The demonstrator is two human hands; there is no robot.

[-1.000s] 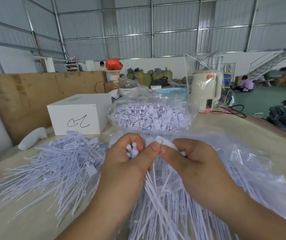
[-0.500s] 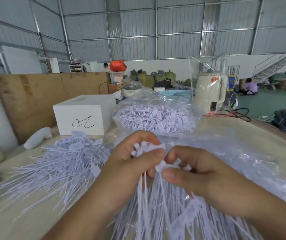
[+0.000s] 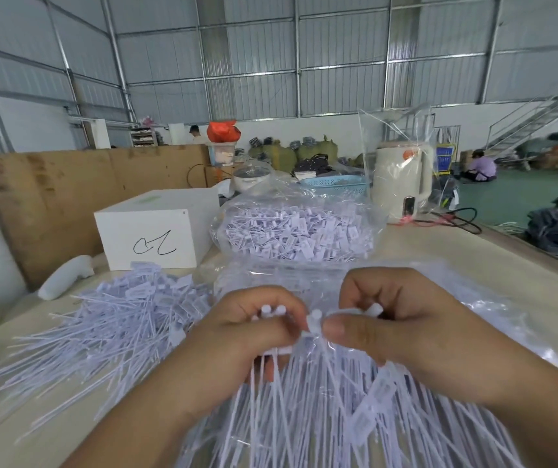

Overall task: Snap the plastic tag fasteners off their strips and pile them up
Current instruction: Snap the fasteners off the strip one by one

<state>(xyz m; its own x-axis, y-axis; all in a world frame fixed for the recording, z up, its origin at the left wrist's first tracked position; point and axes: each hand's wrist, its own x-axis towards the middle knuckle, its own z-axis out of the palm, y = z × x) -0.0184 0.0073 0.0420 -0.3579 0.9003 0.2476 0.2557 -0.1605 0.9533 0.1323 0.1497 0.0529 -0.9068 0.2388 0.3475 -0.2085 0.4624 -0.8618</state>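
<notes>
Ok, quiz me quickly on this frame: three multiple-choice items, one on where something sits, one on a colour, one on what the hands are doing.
1. Where does the pile of loose fasteners lie?
A. left of the hands
B. on top of the white box
C. inside the blue basket

2. What colour is the basket behind the bagged fasteners?
A. red
B. blue
C. black

3. What are the left hand and right hand doing?
A. both resting flat on the table
B. only the left holds anything
C. both pinching the same strip of fasteners

Answers: 1 A, the pile spreads over the table left of the hands. 2 B, its latticed rim is light blue. 3 C, both thumbs and fingers close on the white strip between them.
</notes>
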